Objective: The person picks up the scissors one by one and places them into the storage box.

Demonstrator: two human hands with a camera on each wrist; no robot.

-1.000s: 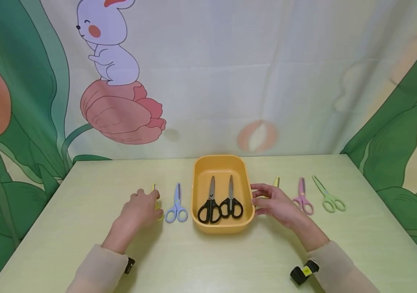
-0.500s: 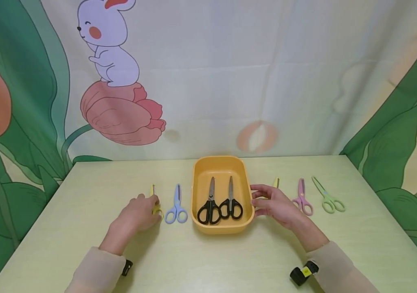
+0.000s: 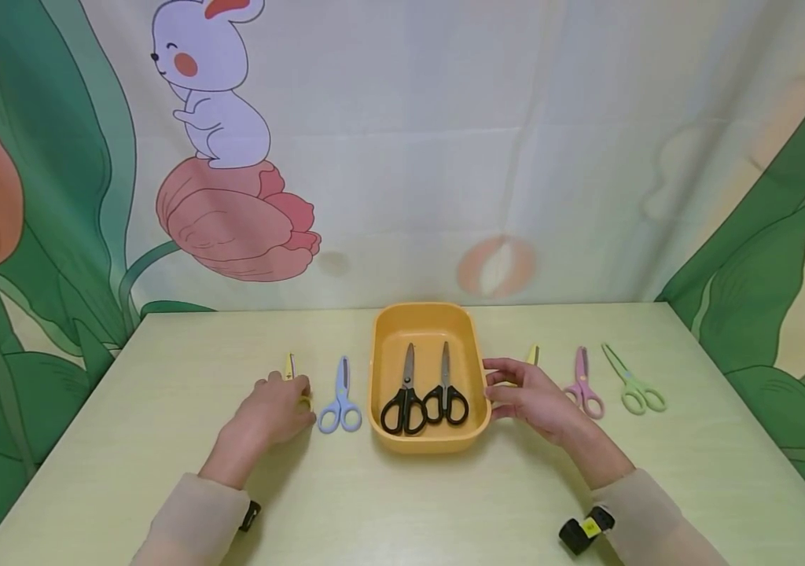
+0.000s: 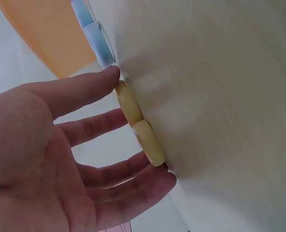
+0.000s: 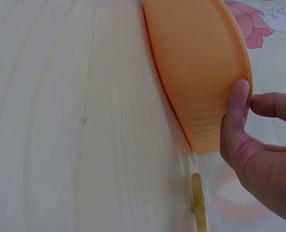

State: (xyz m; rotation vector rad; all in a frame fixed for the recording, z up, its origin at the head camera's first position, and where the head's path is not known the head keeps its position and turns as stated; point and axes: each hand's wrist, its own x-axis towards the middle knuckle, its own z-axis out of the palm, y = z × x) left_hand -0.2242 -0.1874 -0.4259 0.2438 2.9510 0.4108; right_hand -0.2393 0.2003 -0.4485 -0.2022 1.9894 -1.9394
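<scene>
In the head view my left hand (image 3: 271,413) is over a pair of yellow scissors (image 3: 290,363) lying on the table. Its thumb and fingers grip both sides of the scissors' yellow handle loops (image 4: 149,143), close to the tabletop. Just to the right lies a pair of light blue scissors (image 3: 341,397). My right hand (image 3: 533,397) touches the right side of a yellow-orange tray (image 3: 427,444), thumb and fingertips at its outer wall and rim. Inside the tray are two pairs of black-handled scissors (image 3: 405,407), blades pointing away. The left hand partly hides the yellow pair.
Right of the tray, another yellow pair of scissors (image 3: 533,354) is partly behind the right hand. Pink scissors (image 3: 584,385) and green scissors (image 3: 634,383) lie farther right. A printed curtain (image 3: 388,157) hangs behind the table (image 3: 402,511).
The left hand has closed in on the yellow scissors, whose blades have shifted slightly left. The right hand and tray stay in place.
</scene>
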